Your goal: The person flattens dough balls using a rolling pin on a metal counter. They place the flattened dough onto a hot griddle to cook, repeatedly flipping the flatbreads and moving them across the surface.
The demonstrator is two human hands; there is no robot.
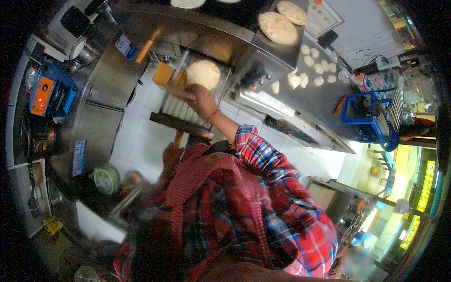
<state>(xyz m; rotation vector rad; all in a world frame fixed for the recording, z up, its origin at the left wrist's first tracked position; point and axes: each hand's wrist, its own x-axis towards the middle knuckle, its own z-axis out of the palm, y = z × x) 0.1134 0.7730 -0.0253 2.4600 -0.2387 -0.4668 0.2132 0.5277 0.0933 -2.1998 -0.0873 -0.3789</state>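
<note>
A pulled-out wire rack drawer (192, 112) stands before me, with a dark front bar and a wooden handle (178, 139). My left hand (172, 155) is wrapped around that handle, partly in shadow. On the far part of the rack lies a round, pale flatbread (203, 74) with light browning. My right hand (202, 100) is over the rack at the flatbread's near edge. Its fingers grip a flat tan object (179, 92), blurred by motion, and I cannot tell what it is. A red band circles my right wrist.
Two browned flatbreads (278, 28) rest on the metal ledge above the oven controls (255, 79). Several dough pieces (319, 67) lie on the steel counter at right, near a blue metal frame (366, 112). A wooden handle (145, 51) juts over the left counter edge. An orange-and-blue appliance (42, 95) stands far left.
</note>
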